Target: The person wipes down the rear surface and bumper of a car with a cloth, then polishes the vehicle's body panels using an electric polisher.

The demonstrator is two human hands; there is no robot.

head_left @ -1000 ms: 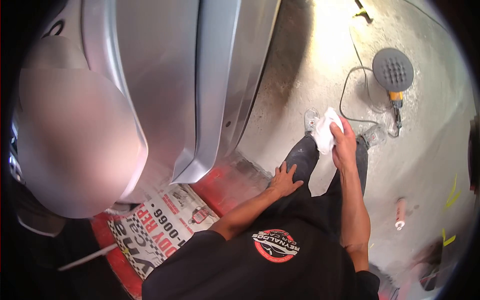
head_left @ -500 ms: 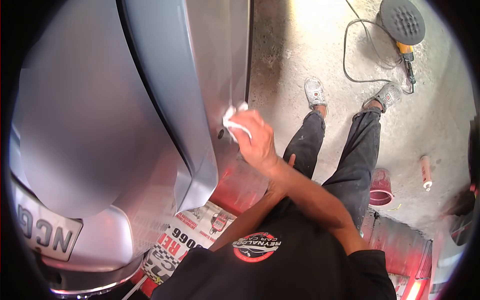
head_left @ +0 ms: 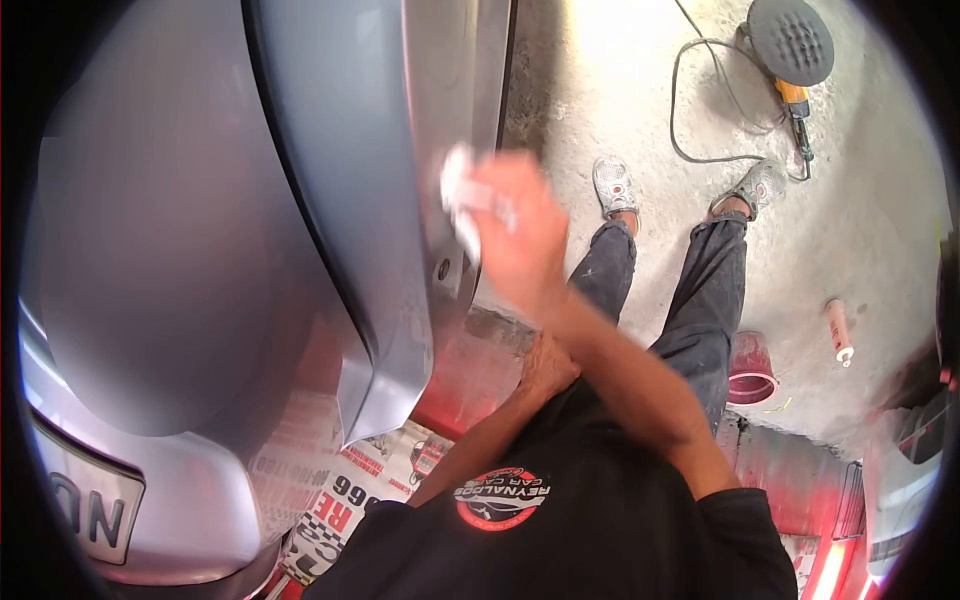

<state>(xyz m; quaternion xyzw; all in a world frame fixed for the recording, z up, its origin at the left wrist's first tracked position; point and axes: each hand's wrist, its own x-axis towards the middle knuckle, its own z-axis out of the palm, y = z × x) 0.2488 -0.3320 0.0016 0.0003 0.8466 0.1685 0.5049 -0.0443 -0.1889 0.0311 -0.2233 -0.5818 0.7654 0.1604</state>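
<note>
My right hand [head_left: 520,230], blurred by motion, is closed around a folded white cloth [head_left: 460,190]. The cloth is against or very near the narrow inner face of a silver-grey car panel [head_left: 365,180], above a small dark round fitting [head_left: 443,268]. Lower down, my left hand [head_left: 550,365] lies by my thigh under the right forearm. Its fingers are mostly hidden, and I see nothing held in it.
At left is more silver bodywork [head_left: 150,250] with a number plate [head_left: 95,500]. A polisher [head_left: 792,45] with a cord lies on the concrete. To the right are a dark red bucket [head_left: 752,370] and a pale bottle [head_left: 839,332]. A printed banner [head_left: 335,500] hangs or lies below.
My right hand has moved up along the panel with the cloth, away from the round fitting. My left hand has shifted slightly and shows more below the forearm. The view has shifted slightly.
</note>
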